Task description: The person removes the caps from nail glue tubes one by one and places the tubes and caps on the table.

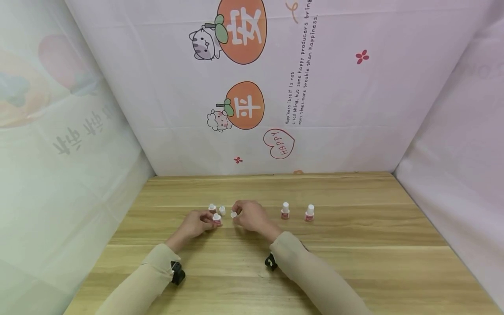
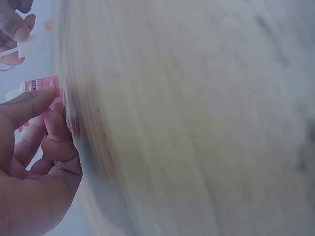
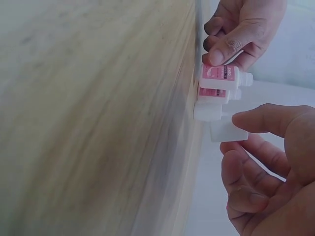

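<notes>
My left hand (image 1: 195, 223) pinches a small white bottle with a pink label (image 1: 217, 220) between thumb and fingers; its cap is off and the bottle is upright at the table surface. Between the thumb and fingers of my right hand (image 1: 252, 215) is a white cap (image 3: 229, 131), held a little above the table. Behind the held bottle stands a second uncapped bottle (image 1: 212, 209) with a similar label. Beside it a loose white cap (image 1: 222, 211) sits on the table, between the two hands.
Two capped bottles stand apart to the right of my right hand, one nearer (image 1: 285, 211) and one farther right (image 1: 309, 213). The wooden table (image 1: 354, 262) meets a printed white cloth wall (image 1: 334, 144) at the back, with cloth on both sides.
</notes>
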Demonstrator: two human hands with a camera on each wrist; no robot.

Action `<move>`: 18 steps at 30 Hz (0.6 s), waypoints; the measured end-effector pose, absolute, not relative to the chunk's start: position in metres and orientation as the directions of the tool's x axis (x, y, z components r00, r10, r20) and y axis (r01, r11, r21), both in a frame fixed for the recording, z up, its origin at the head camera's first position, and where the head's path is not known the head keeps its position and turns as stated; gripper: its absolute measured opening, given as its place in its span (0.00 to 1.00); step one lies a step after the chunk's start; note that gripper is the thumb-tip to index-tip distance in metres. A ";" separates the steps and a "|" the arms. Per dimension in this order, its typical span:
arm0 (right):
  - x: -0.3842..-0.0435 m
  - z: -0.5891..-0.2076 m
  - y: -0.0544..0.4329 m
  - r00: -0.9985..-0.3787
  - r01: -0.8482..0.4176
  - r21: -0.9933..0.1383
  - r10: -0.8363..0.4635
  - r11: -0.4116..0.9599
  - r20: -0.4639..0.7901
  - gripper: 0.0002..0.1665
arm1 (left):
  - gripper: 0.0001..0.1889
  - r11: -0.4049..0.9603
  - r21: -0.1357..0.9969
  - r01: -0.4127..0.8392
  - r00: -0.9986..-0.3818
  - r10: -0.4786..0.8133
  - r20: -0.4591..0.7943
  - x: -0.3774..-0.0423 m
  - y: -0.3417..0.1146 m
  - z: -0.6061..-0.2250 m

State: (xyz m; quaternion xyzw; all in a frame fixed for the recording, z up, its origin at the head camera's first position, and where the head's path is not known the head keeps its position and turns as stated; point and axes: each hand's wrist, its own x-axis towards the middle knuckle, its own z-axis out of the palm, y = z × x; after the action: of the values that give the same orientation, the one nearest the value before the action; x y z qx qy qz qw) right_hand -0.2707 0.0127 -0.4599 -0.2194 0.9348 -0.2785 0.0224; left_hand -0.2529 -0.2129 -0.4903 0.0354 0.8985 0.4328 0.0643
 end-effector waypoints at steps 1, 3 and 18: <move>-0.271 -0.460 0.011 -0.903 -0.395 -0.535 -0.424 0.747 0.076 0.09 | 0.05 0.622 0.783 0.000 -0.990 0.113 -0.089 -0.253 -0.214 -0.491; -0.273 -0.460 0.007 -0.900 -0.395 -0.544 -0.430 0.741 0.069 0.09 | 0.06 0.622 0.783 0.006 -0.991 0.109 -0.079 -0.252 -0.217 -0.490; -0.282 -0.467 -0.016 -0.901 -0.394 -0.494 -0.432 0.775 0.040 0.09 | 0.11 0.656 0.754 -0.008 -0.994 0.077 -0.077 -0.252 -0.225 -0.490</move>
State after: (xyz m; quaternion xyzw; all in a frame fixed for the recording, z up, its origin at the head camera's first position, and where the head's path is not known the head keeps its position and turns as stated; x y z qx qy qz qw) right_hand -0.2820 -0.0161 -0.4670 -0.2196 0.9413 -0.2535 0.0377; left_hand -0.2522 -0.2252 -0.4900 0.0190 0.9086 0.4141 0.0512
